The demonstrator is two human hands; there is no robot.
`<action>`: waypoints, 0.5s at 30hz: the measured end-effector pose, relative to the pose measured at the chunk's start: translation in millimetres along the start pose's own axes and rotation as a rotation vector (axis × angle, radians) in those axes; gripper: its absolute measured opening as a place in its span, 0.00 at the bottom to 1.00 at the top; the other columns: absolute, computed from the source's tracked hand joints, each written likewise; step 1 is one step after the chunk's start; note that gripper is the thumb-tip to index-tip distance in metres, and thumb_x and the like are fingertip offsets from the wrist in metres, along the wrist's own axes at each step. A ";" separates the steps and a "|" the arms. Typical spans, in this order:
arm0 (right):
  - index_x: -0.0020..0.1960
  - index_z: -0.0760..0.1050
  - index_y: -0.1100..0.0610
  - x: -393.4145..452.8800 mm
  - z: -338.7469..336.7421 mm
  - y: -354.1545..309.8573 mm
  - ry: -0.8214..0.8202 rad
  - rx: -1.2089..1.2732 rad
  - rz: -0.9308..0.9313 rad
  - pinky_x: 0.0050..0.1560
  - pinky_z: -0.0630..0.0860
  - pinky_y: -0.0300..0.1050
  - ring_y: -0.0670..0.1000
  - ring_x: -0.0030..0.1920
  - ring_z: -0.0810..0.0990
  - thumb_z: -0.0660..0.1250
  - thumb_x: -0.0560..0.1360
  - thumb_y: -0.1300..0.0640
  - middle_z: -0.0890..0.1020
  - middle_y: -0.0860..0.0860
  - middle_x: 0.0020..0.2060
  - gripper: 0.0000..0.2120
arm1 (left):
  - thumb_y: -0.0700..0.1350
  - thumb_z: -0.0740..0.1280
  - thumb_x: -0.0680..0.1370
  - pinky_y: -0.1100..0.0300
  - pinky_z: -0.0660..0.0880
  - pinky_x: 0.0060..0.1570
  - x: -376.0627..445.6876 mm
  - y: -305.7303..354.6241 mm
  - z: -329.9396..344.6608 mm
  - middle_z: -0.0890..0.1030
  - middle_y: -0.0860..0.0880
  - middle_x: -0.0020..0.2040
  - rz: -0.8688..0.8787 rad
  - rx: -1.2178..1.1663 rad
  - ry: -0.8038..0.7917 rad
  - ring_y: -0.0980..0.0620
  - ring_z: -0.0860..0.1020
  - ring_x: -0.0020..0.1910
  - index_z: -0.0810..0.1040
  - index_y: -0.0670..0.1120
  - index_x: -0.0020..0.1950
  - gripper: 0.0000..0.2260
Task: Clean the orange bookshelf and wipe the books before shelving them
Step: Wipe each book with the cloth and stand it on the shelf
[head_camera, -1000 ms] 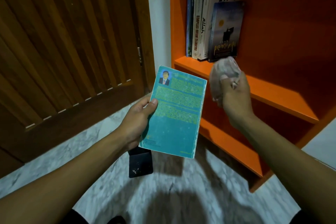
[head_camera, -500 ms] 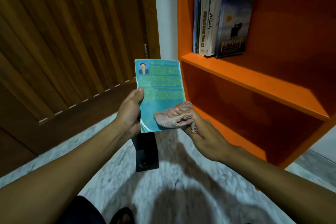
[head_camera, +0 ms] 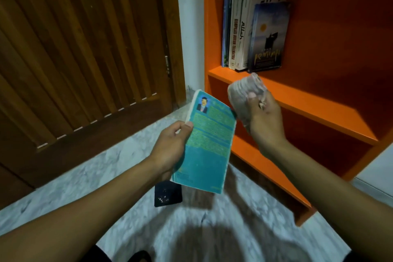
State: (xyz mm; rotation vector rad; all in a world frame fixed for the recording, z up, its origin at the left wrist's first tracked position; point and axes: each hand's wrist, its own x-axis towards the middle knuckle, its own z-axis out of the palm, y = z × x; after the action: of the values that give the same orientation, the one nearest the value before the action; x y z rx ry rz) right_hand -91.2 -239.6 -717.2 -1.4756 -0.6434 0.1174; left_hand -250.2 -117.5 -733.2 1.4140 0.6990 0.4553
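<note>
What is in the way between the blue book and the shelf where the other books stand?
Mostly the right hand itself: it holds the bunched cloth up between the teal book and the orange shelf. The shelf board to the right of the standing books looks bare, so nothing else visible blocks the way.

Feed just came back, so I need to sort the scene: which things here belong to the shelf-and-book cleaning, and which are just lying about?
Part of the job:
- teal paperback book, gripped by the left hand
- crumpled pinkish cloth, held by the right hand
- orange wooden bookshelf
- row of upright books on its shelf

Just lying about:
- small black flat object on the marble floor
- brown slatted wooden door
</note>
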 end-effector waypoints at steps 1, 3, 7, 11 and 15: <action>0.67 0.72 0.46 0.2 2.4 2.0 -0.012 -0.086 -0.065 0.63 0.75 0.49 0.39 0.61 0.77 0.59 0.83 0.53 0.78 0.41 0.64 0.14 | 0.52 0.62 0.83 0.37 0.79 0.48 -2.6 -1.6 7.9 0.85 0.37 0.47 -0.019 0.002 -0.039 0.32 0.83 0.46 0.77 0.41 0.50 0.14; 0.72 0.67 0.43 -7.0 11.8 7.4 -0.126 -0.279 -0.145 0.74 0.62 0.51 0.37 0.69 0.68 0.58 0.84 0.53 0.69 0.35 0.68 0.18 | 0.52 0.62 0.83 0.41 0.80 0.47 -5.5 -3.5 22.7 0.85 0.39 0.47 -0.058 -0.033 -0.107 0.35 0.84 0.45 0.78 0.42 0.51 0.14; 0.73 0.61 0.36 -34.1 32.0 22.9 -0.355 -0.487 -0.262 0.78 0.35 0.49 0.36 0.77 0.44 0.56 0.84 0.55 0.54 0.39 0.77 0.21 | 0.47 0.62 0.83 0.46 0.81 0.50 0.2 -4.2 35.4 0.85 0.40 0.46 -0.168 -0.227 -0.103 0.41 0.84 0.45 0.77 0.42 0.50 0.09; 0.77 0.60 0.43 -60.5 35.0 37.4 -0.567 -0.512 -0.280 0.79 0.38 0.54 0.36 0.78 0.44 0.54 0.81 0.50 0.54 0.38 0.78 0.24 | 0.50 0.60 0.83 0.35 0.77 0.57 19.3 -7.7 15.2 0.84 0.37 0.54 -0.260 -0.407 0.029 0.36 0.83 0.53 0.77 0.44 0.62 0.13; 0.77 0.63 0.47 -82.8 31.2 33.6 -0.829 -0.462 -0.378 0.78 0.36 0.44 0.36 0.77 0.48 0.58 0.82 0.56 0.59 0.39 0.76 0.23 | 0.54 0.57 0.84 0.38 0.79 0.53 34.2 -11.0 -10.2 0.82 0.37 0.60 -0.290 -0.554 0.132 0.36 0.82 0.56 0.74 0.44 0.66 0.18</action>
State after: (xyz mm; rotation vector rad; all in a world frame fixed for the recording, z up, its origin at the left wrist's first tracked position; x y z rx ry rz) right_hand -164.1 -245.4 -777.3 -1.6970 -1.6978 0.3079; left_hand -233.7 -88.5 -750.0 0.7542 0.7958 0.4699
